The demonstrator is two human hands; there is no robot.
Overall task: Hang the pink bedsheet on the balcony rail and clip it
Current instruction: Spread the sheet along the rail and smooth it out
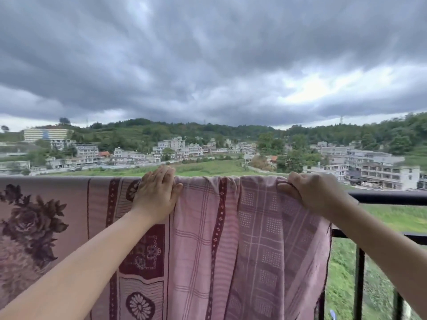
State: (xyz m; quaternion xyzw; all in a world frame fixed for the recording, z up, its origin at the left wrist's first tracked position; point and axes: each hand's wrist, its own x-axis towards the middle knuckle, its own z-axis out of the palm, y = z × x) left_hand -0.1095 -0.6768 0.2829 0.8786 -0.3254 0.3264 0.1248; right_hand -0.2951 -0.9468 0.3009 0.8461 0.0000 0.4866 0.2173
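The pink bedsheet (208,245), patterned with dark red flowers and checks, hangs draped over the black balcony rail (390,197) from the left edge to about two thirds across. My left hand (157,192) lies flat on the sheet at the top of the rail, fingers curled over the far side. My right hand (309,192) grips the sheet's bunched right edge at the rail top. No clip is in sight.
Bare black rail runs on to the right of the sheet, with a lower bar (413,237) and upright posts (359,282) below. Beyond the rail lie green fields, buildings (381,174) and hills under dark cloud.
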